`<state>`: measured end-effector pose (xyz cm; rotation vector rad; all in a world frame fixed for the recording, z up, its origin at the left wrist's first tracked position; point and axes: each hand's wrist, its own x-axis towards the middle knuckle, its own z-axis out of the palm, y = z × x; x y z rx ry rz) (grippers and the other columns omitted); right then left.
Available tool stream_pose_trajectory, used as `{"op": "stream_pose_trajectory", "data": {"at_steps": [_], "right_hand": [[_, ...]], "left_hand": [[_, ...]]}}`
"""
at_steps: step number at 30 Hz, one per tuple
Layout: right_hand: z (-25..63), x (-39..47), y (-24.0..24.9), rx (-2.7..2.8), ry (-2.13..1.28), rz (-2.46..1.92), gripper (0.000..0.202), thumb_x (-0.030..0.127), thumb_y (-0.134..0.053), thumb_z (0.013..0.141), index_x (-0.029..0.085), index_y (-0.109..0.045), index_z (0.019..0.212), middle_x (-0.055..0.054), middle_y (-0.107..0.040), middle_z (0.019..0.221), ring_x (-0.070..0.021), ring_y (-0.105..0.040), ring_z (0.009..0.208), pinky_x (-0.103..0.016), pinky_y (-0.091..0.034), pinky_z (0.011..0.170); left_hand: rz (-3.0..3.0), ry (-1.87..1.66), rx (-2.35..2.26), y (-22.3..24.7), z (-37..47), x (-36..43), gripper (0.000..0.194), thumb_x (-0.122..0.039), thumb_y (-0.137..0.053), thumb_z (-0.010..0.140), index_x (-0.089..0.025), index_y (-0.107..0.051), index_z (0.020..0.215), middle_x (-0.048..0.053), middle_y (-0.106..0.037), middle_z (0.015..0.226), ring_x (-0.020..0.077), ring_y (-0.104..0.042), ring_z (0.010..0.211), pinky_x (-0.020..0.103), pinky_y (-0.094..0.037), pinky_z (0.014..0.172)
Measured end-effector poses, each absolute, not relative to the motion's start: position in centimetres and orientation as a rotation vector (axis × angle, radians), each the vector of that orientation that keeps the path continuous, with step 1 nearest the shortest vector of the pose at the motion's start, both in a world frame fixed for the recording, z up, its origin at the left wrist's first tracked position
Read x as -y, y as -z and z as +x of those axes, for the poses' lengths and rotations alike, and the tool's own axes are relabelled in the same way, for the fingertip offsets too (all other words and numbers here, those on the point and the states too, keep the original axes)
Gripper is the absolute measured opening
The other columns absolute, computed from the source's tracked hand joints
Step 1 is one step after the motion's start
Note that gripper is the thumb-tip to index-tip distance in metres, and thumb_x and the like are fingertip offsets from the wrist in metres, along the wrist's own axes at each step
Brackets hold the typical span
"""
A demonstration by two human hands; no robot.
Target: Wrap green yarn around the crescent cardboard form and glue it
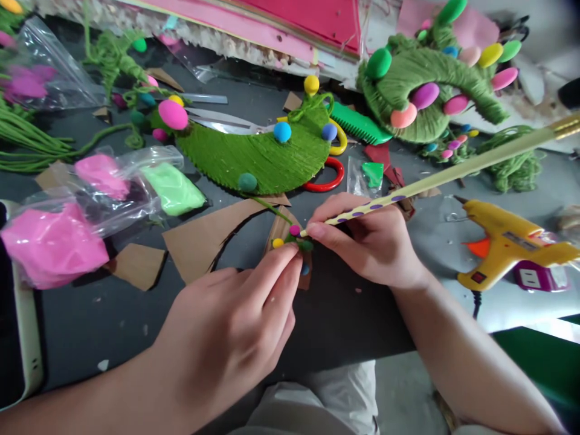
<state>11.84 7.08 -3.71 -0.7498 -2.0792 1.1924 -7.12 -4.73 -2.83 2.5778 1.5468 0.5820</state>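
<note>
My left hand [235,320] pinches a small green yarn-wrapped piece [290,240] dotted with tiny coloured balls, mostly hidden by the fingertips. My right hand [369,241] grips a pale yellow paintbrush [430,181] with purple spots, its handle end down and a gold band at the upper right. The handle tip touches or nearly touches a magenta ball [295,230] on the small piece. A green strand runs from there towards a large green yarn-wrapped crescent [254,157] with coloured balls. Beneath the small piece lies cardboard [276,232].
Scissors [333,175] lie partly under the crescent, beside a green comb [360,122]. Bags of pink clay [57,244] and light green clay [174,188] are left. A yellow glue gun [502,235] stands right, below another yarn-wrapped shape [408,78]. Cardboard scraps [138,266] lie about.
</note>
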Motion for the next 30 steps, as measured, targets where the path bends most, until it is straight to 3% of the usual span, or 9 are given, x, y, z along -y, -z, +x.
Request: {"op": "stream_pose_trajectory", "data": {"at_steps": [14,30], "right_hand": [[11.97,-7.15,3.56,2.104,-1.237,-0.744,0.004,0.02,-0.07,0.09,0.02,-0.071,0.087,-0.002,-0.073,0.083,-0.0141,-0.065,0.071,-0.029,-0.055,0.064],[11.93,-7.25,3.39,2.155,-1.21,-0.74,0.006,0.02,-0.069,0.091,0.021,-0.072,0.086,-0.001,-0.074,0.085,-0.0128,-0.066,0.072,-0.027,-0.054,0.065]], "left_hand": [[2.574,-0.525,-1.587,2.77,-6.97,4.85,0.037,-0.017,-0.061,0.088,-0.008,-0.065,0.123,0.005,-0.074,0.12,0.0129,-0.064,0.052,0.036,-0.051,0.042],[2.556,-0.503,-1.602,2.91,-7.02,5.05,0.039,-0.019,-0.062,0.086,-0.012,-0.065,0.124,0.003,-0.072,0.124,0.0129,-0.065,0.055,0.035,-0.05,0.042]]}}
